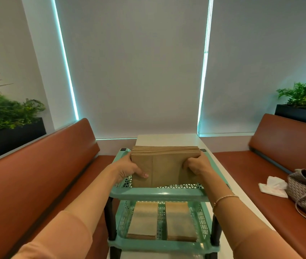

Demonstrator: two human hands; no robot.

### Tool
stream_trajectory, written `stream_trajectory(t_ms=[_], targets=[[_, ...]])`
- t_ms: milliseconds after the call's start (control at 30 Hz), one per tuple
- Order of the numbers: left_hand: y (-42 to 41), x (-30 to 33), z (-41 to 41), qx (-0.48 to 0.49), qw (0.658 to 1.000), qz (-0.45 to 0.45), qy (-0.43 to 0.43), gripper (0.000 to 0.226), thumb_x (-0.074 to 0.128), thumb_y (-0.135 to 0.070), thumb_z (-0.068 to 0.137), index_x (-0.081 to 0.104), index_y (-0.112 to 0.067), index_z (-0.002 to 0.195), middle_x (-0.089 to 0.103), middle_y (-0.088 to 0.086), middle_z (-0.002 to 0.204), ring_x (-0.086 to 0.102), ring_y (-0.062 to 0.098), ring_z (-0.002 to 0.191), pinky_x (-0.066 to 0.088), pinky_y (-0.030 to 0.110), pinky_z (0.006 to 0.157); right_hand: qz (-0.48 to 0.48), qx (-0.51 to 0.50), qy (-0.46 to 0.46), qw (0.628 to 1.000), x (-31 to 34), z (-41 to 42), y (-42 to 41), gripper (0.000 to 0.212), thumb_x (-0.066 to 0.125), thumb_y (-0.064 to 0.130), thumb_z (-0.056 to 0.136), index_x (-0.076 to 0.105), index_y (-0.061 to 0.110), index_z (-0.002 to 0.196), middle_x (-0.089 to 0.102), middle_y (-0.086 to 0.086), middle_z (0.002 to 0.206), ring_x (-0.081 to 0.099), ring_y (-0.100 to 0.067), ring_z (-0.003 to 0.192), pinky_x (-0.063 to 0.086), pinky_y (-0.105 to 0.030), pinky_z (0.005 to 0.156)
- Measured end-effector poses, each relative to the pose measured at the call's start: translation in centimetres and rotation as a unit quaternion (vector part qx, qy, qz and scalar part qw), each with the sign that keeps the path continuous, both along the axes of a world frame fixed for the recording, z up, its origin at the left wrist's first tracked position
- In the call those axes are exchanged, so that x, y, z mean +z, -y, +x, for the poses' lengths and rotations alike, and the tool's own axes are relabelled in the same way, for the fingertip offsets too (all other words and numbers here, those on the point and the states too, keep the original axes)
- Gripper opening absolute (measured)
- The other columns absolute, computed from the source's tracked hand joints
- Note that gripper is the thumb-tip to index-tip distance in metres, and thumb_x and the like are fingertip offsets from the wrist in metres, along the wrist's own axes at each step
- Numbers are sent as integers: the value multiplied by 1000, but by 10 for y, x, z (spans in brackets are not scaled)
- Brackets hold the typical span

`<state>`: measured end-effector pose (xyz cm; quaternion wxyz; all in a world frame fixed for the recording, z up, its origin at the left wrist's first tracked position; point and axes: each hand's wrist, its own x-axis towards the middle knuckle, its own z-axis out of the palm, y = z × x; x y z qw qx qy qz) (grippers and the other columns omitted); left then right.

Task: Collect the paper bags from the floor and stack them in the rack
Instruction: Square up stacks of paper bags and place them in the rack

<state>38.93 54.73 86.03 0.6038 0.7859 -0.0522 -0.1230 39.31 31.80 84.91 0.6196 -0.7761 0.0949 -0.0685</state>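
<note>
Left hand gripping paper bag stack at its left edge | right hand gripping opposite edge | stack sitting in rack top tier between both hands

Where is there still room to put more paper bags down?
The white tabletop behind the mint-green plastic rack is bare. The left brown bench seat looks free. The lower shelf is crowded: two brown bag stacks with a thin gap between. Both hands hold bags in the top tray.
</note>
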Motion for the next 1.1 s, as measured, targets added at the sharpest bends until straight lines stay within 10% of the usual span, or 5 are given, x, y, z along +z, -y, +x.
stream_trajectory(t_ms=[467, 667, 833, 1100], targets=[[3, 4, 3, 7, 999, -51, -13, 68, 70, 18, 66, 51, -4, 127, 67, 12, 107, 64, 22, 94, 56, 29, 67, 69, 21, 37, 997, 9, -13, -3, 30, 58, -9, 75, 56, 11, 98, 55, 1, 82, 51, -18, 84, 37, -24, 55], [-4, 0, 9, 37, 997, -54, 34, 107, 81, 9, 53, 26, -11, 143, 53, 12, 129, 55, 26, 113, 54, 32, 83, 79, 38, 26, 996, 7, -11, 0, 47, 68, 12, 59, 60, 13, 106, 64, -8, 98, 58, -29, 95, 45, -28, 64], [-14, 6, 11, -7, 984, 121, 134, 127, 87, -10, 59, 0, -36, 149, 15, 2, 154, 18, 23, 142, 26, 39, 114, 0, 24, 36, 999, 12, -3, 8, 78, 70, 8, 74, 31, 19, 141, 48, -8, 128, 49, -29, 115, 48, -42, 93], [-17, 28, 17, -74, 921, 345, 165, 101, 89, -20, 56, 30, -26, 139, 45, -3, 127, 47, 16, 116, 43, 33, 99, -150, 40, 16, 988, 20, -4, 21, 94, 74, -3, 67, 27, 18, 145, 47, -14, 132, 49, -31, 118, 46, -44, 99]])
